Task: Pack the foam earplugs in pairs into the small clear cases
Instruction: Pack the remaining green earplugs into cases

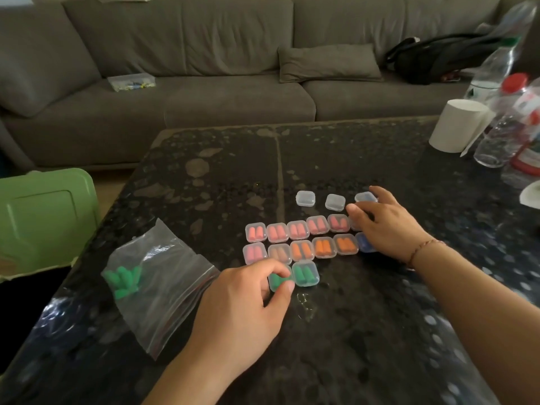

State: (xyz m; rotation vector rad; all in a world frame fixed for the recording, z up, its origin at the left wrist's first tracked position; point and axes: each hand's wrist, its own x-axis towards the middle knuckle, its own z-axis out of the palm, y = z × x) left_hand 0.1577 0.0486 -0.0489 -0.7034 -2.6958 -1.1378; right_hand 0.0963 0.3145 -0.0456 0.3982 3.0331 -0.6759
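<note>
Small clear cases lie in rows on the dark table. Pink pairs fill the upper row; orange pairs fill most of the second row. A case with green earplugs sits below them. My left hand pinches a second green-filled case right beside it. My right hand reaches over the rows' right end, fingers curled round a case with blue inside. Another blue-filled case shows under that palm. Two empty cases stand behind. A clear zip bag holds loose green earplugs.
A roll of white paper and plastic bottles stand at the table's far right. A green plastic lid lies off the left edge. Behind the table is a grey sofa with a clear box and a black bag on it.
</note>
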